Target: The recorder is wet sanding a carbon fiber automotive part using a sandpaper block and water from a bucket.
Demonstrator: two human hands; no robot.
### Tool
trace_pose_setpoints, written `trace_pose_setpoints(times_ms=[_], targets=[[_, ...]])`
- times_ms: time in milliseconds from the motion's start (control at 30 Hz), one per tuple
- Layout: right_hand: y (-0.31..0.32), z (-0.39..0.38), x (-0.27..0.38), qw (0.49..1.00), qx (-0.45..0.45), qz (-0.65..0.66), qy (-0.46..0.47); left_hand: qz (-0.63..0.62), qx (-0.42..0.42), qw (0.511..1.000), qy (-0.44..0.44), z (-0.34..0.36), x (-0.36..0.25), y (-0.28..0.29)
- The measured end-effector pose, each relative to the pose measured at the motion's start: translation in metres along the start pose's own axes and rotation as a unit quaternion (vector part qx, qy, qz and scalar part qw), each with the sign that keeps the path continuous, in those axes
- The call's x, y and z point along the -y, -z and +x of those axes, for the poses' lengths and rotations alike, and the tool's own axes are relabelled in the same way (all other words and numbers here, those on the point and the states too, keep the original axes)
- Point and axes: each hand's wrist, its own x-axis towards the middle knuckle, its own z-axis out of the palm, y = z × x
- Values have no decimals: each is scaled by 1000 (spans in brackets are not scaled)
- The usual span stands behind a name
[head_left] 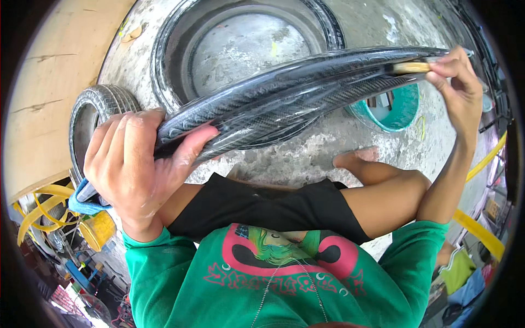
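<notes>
A glossy black tire (284, 104) stretches across in front of me, its tread wet-looking and its opening turned toward me. My left hand (134, 158) grips its left end, fingers over the outside and thumb pressed into the gap between the sidewalls. At the far right end, my right hand (458, 82) pinches a short tan, wooden-looking piece (411, 68) with fingertips and thumb. That piece lies along the gap of the tire; its dark inner end is partly hidden, so I cannot tell whether it is a brush handle.
Behind it, a large tire (161, 60) lies on the stained concrete floor. A smaller tire (82, 117) leans at the left beside a wooden board (54, 98). Under the right end stands a teal bucket (407, 109) with liquid inside. A yellow bucket (97, 230) is at lower left.
</notes>
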Motion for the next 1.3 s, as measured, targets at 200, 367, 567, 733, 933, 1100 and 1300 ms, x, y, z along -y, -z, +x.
trace_pose_setpoints(times_ms=[200, 367, 567, 733, 933, 1100, 1300], targets=[[-48, 26, 33, 994, 41, 91, 50, 1, 22, 998, 52, -13, 3, 7], [1, 2, 10, 1000, 5, -25, 9, 1, -4, 1000, 9, 0, 0, 0], [-50, 34, 41, 993, 48, 62, 84, 18, 9, 999, 27, -12, 9, 8], [2, 3, 7, 1000, 1, 5, 11, -4, 20, 1000, 24, 3, -4, 2], [-52, 27, 39, 992, 32, 74, 92, 13, 11, 1000, 24, -12, 7, 8], [-2, 7, 10, 999, 2, -25, 25, -7, -4, 1000, 0, 2, -1, 1], [-64, 27, 69, 992, 35, 52, 106, 22, 19, 999, 30, -12, 6, 10]])
